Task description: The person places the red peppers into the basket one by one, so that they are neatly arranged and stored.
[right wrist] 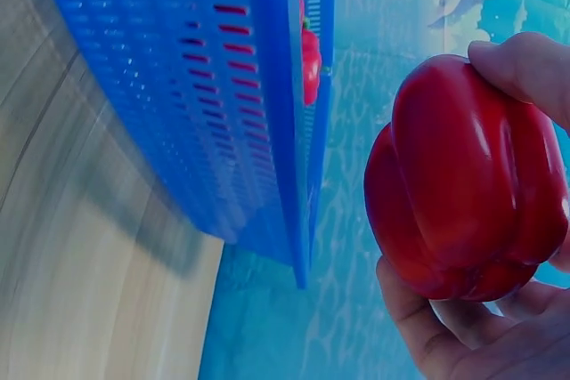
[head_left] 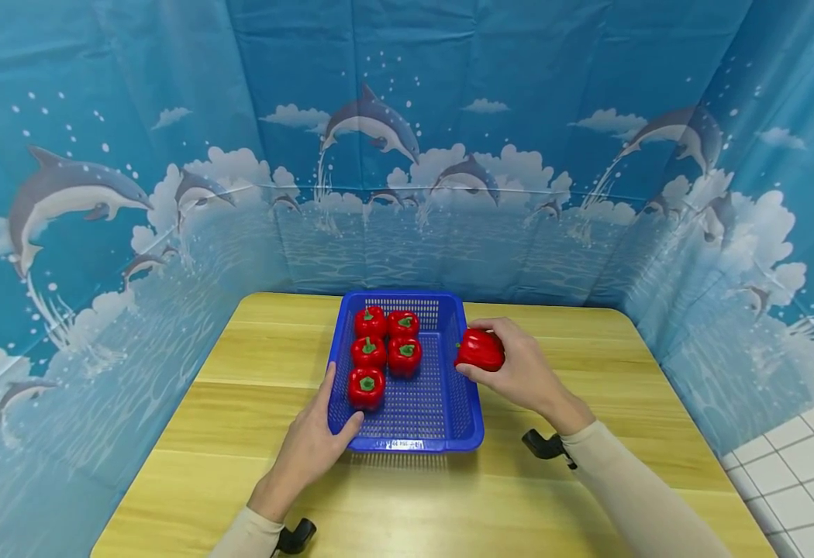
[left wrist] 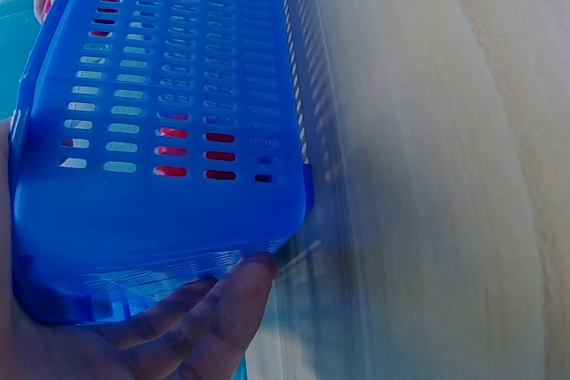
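Observation:
A blue plastic basket point(head_left: 414, 395) with slotted walls sits on the table. Inside it, along the left and middle, stand several red bell peppers point(head_left: 367, 387) with green stems. My left hand point(head_left: 312, 442) grips the basket at its near left corner, the thumb over the rim. In the left wrist view, fingers point(left wrist: 233, 318) curl against the outside wall. My right hand point(head_left: 529, 372) holds another red bell pepper point(head_left: 478, 349), lying sideways with its stem to the left, just by the basket's right rim. The right wrist view has this pepper point(right wrist: 463, 184) between thumb and fingers.
The wooden-topped table point(head_left: 239, 387) carries the basket. Behind and at both sides hangs a blue curtain point(head_left: 407, 240) printed with dolphins. White tiles point(head_left: 798, 457) show at the lower right. Black wrist mounts point(head_left: 545, 445) stick out from the sleeves.

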A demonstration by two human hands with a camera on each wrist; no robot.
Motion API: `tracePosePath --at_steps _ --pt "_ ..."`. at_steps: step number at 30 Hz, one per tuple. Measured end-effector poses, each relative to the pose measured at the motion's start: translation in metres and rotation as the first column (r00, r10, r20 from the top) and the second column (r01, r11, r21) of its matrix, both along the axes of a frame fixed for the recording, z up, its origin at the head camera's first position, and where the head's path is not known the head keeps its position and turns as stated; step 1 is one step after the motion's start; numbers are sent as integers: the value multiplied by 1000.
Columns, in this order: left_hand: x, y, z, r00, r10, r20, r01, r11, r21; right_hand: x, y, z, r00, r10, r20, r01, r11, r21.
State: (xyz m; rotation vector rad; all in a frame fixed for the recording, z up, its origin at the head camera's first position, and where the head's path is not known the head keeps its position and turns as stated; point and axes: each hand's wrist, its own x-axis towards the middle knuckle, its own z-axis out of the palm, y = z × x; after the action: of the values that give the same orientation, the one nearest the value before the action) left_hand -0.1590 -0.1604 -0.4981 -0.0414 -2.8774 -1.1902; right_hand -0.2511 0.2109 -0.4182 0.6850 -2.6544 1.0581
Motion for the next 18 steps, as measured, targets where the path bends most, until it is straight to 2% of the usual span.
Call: tracePosePath --at_steps 18 --pt "-2 1 0 1000 0 -1 0 1000 5 -2 -28 7 996 76 42 -79 995 67"
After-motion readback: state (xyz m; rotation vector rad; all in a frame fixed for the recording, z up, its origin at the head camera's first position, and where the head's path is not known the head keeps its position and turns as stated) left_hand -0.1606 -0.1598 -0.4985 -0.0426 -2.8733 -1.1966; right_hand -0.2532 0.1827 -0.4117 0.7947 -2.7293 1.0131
